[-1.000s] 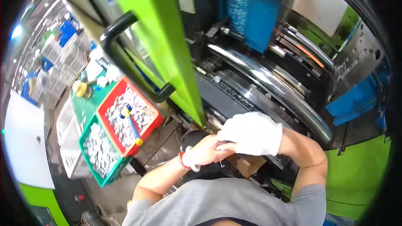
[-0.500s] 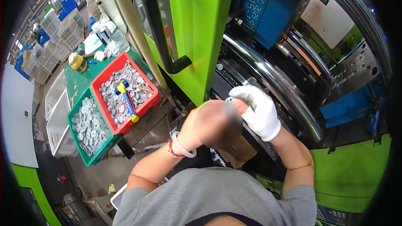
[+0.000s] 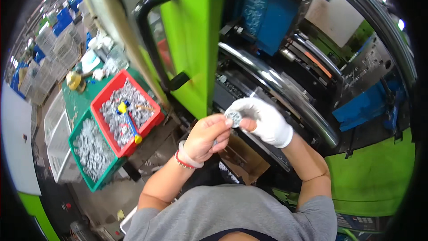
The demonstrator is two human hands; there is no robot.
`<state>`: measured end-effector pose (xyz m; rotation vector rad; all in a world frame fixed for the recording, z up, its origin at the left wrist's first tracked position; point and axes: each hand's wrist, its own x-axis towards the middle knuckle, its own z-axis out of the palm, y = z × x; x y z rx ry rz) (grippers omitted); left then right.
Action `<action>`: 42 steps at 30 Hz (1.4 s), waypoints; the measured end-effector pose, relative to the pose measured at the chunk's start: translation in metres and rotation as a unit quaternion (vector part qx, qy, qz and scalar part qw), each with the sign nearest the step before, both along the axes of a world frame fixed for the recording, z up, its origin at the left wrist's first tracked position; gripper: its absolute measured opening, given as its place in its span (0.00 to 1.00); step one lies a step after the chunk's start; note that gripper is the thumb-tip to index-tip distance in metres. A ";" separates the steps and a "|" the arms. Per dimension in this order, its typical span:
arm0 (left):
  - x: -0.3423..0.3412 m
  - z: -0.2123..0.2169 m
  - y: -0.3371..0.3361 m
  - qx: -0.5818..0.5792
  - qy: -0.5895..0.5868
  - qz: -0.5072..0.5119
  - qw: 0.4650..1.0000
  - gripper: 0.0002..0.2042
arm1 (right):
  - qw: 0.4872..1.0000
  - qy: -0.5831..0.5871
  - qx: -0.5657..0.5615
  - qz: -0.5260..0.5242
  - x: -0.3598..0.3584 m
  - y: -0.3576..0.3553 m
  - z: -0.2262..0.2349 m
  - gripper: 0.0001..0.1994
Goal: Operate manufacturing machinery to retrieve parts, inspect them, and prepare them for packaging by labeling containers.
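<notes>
Between my two hands, in front of my chest, is a small round grey part (image 3: 233, 118) with a patterned face turned up. My bare left hand (image 3: 206, 137) pinches its left edge between thumb and fingers. A bit of something grey shows under those curled fingers, too little to name. On the other side my right hand (image 3: 263, 122), in a white glove with the thumb tip bare, grips the part's right edge. Many similar pieces fill a red bin (image 3: 157, 115) and a green bin (image 3: 108, 175) to my left.
A blue and yellow hand tool (image 3: 129, 122) lies on the red bin's pieces. The bins stand by a green table (image 3: 71, 102) bearing a yellow-topped bottle (image 3: 75, 81). Ahead are a green machine door (image 3: 191, 40) with a black handle (image 3: 143, 31) and a steel bar (image 3: 276, 85). Below my hands sits a cardboard box (image 3: 243, 158).
My hands have drawn slightly apart and the left has lowered, so the round part now shows between them. The view has shifted a little, with the door and bar appearing further left.
</notes>
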<state>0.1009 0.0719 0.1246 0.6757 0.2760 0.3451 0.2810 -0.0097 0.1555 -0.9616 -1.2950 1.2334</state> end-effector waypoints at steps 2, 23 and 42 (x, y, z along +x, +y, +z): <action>0.004 -0.004 -0.001 -0.006 0.004 -0.019 1.000 0.07 | 1.000 0.001 0.004 -0.005 0.002 0.000 -0.004 0.18; -0.043 -0.177 -0.002 0.045 0.343 0.030 0.938 0.09 | 0.750 -0.099 0.187 -0.627 0.364 0.125 0.035 0.18; -0.028 -0.186 0.001 0.134 0.362 0.005 0.923 0.16 | 0.764 -0.082 0.247 -0.591 0.442 0.193 0.023 0.16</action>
